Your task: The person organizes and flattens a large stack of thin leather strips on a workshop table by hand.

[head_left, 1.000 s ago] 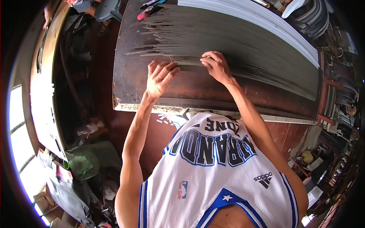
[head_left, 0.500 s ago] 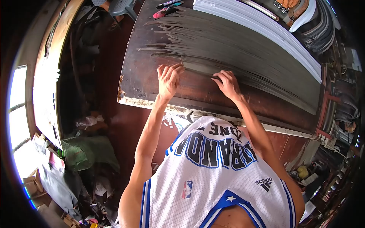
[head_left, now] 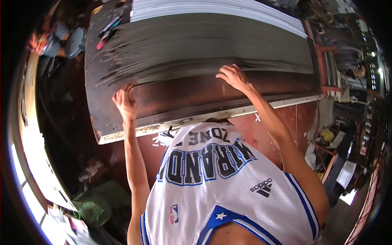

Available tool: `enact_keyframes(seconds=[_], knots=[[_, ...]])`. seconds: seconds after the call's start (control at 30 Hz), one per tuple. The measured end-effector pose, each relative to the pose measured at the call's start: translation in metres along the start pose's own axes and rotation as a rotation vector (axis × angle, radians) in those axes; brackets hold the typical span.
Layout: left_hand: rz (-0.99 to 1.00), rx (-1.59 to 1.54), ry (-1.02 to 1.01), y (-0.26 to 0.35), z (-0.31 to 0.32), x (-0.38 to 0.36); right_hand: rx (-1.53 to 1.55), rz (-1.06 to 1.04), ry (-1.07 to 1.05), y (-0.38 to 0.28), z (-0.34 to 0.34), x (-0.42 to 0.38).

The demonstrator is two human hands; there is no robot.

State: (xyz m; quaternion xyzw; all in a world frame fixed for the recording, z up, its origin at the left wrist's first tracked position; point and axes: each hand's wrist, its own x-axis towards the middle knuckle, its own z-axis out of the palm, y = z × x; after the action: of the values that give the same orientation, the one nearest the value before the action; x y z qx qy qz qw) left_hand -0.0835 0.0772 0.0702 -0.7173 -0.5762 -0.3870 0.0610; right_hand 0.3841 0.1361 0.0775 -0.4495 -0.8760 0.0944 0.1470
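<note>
Many thin dark grey strips (head_left: 196,41) lie side by side on a dark table, their left ends uneven and fanned out. My left hand (head_left: 124,102) is at the left of the near edge of these strips, its slightly blurred fingers curled at the end of a dark strip (head_left: 175,78). Farther right, my right hand (head_left: 234,77) bends over the same near edge, with thumb and fingers closed on that strip. The exact grip under the fingers is partly hidden.
The dark table (head_left: 183,94) has a worn pale front edge (head_left: 204,119) close to my body. White strips (head_left: 216,10) lie behind the dark ones. Pens (head_left: 109,25) and a pink-handled tool (head_left: 101,43) rest at the left. A red metal frame (head_left: 326,67) stands at the right end.
The view has turned and shifted, so the table sits farther left. My hands are wider apart, the left hand now toward the strips' left ends.
</note>
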Motion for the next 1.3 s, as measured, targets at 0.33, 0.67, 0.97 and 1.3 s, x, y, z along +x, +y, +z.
enact_keyframes(seconds=[0.33,0.67,0.97,1.3], knots=[[-0.011,0.153,-0.028,0.0,-0.004,0.007,-0.05,0.105,-0.081,0.121,-0.052,-0.092],[-0.143,0.304,-0.05,-0.138,-0.105,-0.001,-0.098,0.176,-0.17,0.148,-0.057,-0.115],[-0.28,0.407,-0.161,-0.109,-0.134,-0.008,-0.222,0.219,-0.265,0.256,-0.119,-0.203],[-0.465,0.478,-0.267,-0.097,-0.127,-0.021,-0.362,0.505,-0.539,0.332,-0.18,-0.279]])
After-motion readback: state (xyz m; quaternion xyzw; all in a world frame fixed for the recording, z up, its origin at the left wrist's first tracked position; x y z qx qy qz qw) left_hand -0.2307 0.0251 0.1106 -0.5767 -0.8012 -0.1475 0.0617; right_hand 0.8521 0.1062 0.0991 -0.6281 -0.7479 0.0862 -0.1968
